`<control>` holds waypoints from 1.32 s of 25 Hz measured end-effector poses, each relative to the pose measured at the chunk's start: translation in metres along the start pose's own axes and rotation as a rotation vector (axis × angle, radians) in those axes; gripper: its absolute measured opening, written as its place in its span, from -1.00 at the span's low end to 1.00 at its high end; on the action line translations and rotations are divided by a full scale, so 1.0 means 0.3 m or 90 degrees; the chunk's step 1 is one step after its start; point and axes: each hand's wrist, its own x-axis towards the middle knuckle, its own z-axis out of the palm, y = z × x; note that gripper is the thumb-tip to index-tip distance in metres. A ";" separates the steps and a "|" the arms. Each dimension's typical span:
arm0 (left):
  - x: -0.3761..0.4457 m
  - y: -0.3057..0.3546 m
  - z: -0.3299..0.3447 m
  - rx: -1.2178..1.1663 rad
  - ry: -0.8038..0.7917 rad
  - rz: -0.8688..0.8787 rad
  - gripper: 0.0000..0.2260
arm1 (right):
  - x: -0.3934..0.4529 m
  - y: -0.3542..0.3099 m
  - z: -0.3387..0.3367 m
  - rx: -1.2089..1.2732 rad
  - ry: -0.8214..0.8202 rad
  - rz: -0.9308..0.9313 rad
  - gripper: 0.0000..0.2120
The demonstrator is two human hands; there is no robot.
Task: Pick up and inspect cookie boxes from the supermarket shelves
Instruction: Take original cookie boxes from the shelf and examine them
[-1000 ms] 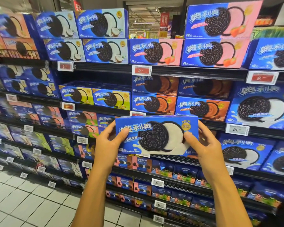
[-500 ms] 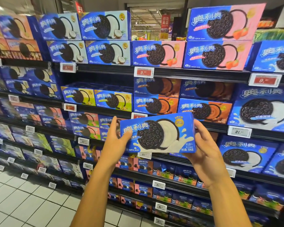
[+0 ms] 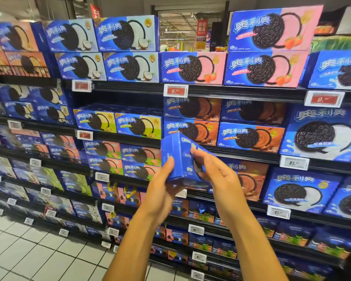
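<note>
A blue cookie box (image 3: 177, 159) is held in front of the shelves at mid height, turned so its narrow blue end and side face me. My left hand (image 3: 164, 185) holds its lower left edge from below, thumb up against the near face. My right hand (image 3: 215, 171) grips the right side, fingers curled over the top and front. The box's printed cookie face is turned away and mostly hidden.
Black shelves (image 3: 231, 90) full of blue cookie boxes run across the view, with pink strawberry boxes (image 3: 193, 67) above and orange chocolate boxes (image 3: 249, 134) right behind the held box. Price tags (image 3: 175, 90) line the shelf edges. White tiled floor (image 3: 28, 256) lies lower left.
The box has been rotated from front face toward me to end-on. Both hands have come closer together around it, and the view has moved nearer to the shelves.
</note>
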 end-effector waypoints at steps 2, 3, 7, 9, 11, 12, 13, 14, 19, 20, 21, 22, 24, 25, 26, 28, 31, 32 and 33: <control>0.006 -0.018 -0.058 -0.132 -0.007 -0.015 -0.50 | -0.002 -0.001 -0.017 0.000 0.030 -0.011 -0.68; 0.012 -0.024 -0.080 -0.178 -0.017 -0.009 -0.51 | 0.002 0.003 -0.037 -0.005 0.092 -0.029 -0.77; 0.023 -0.026 -0.139 -0.283 -0.098 0.007 -0.47 | 0.014 0.033 -0.147 -0.066 0.301 -0.039 -0.68; 0.026 -0.025 -0.154 -0.325 -0.135 0.006 -0.47 | 0.016 0.057 -0.176 -0.038 0.283 0.009 -0.65; 0.029 -0.029 -0.156 -0.369 -0.163 -0.009 -0.42 | 0.014 0.074 -0.180 0.005 0.222 0.047 -0.59; 0.031 -0.036 -0.155 -0.380 -0.172 -0.017 -0.41 | 0.009 0.078 -0.175 0.014 0.184 0.047 -0.58; 0.033 -0.044 -0.156 -0.383 -0.173 -0.022 -0.42 | 0.004 0.079 -0.169 0.013 0.157 0.034 -0.59; 0.035 -0.052 -0.158 -0.384 -0.167 -0.031 -0.46 | -0.001 0.078 -0.163 0.011 0.149 0.017 -0.60; 0.032 -0.088 -0.192 -0.427 -0.173 -0.064 -0.52 | -0.018 0.069 -0.156 0.038 0.180 -0.026 -0.53; 0.029 -0.090 -0.199 -0.437 -0.179 -0.071 -0.53 | -0.020 0.065 -0.157 0.040 0.185 -0.027 -0.53; 0.026 -0.093 -0.207 -0.446 -0.190 -0.078 -0.53 | -0.020 0.063 -0.155 0.037 0.185 -0.026 -0.53; 0.025 -0.097 -0.213 -0.454 -0.203 -0.083 -0.53 | -0.021 0.063 -0.154 0.033 0.182 -0.022 -0.54; 0.028 -0.107 -0.219 -0.465 -0.213 -0.098 -0.52 | -0.022 0.067 -0.153 0.030 0.178 -0.018 -0.53; 0.033 -0.110 -0.220 -0.466 -0.214 -0.103 -0.52 | -0.021 0.067 -0.151 0.031 0.180 -0.017 -0.52; 0.037 -0.112 -0.223 -0.467 -0.220 -0.104 -0.51 | -0.021 0.067 -0.149 0.034 0.185 -0.015 -0.49; 0.042 -0.113 -0.229 -0.467 -0.232 -0.101 -0.50 | -0.018 0.067 -0.147 0.036 0.196 -0.010 -0.46; 0.043 -0.104 -0.225 -0.447 -0.195 -0.100 -0.53 | -0.015 0.067 -0.149 0.033 0.200 -0.010 -0.47; 0.041 -0.102 -0.223 -0.438 -0.177 -0.092 -0.55 | -0.016 0.068 -0.150 0.034 0.199 -0.014 -0.48; 0.039 -0.097 -0.218 -0.429 -0.165 -0.081 -0.56 | -0.016 0.069 -0.151 0.036 0.199 -0.018 -0.49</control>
